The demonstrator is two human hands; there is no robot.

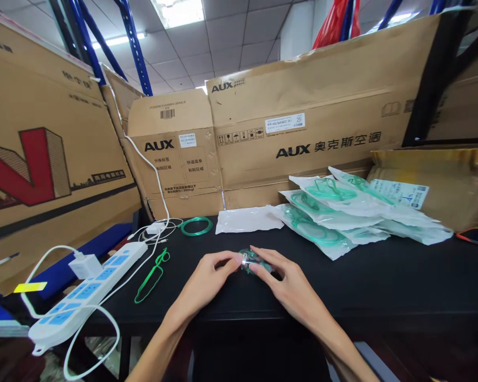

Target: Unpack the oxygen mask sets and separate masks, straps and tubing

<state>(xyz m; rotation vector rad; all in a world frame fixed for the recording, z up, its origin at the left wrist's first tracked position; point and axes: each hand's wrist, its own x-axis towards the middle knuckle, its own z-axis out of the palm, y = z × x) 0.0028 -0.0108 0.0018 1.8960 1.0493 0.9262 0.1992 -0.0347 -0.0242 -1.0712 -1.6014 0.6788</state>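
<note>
Left hand (207,281), right hand (292,289) low at front edge of table (382,286). Fingertips of each closed together, pinching small clear-green mask (255,261) from both sides. Mask at table centre, between hands, resting on or just above tabletop: cannot tell which. Left of hands: green strap (151,276), white power strip (83,297). Behind: coiled tube (196,226), flat white pouch (247,219), pile of bags (342,217) at right. Cardboard boxes (302,132) along back.

2 hands (207,281), 1 mask (255,261), 1 power strip (83,297), 1 tubing coil (184,226), 1 strap (151,278), about 5 sealed packs (326,212)
</note>
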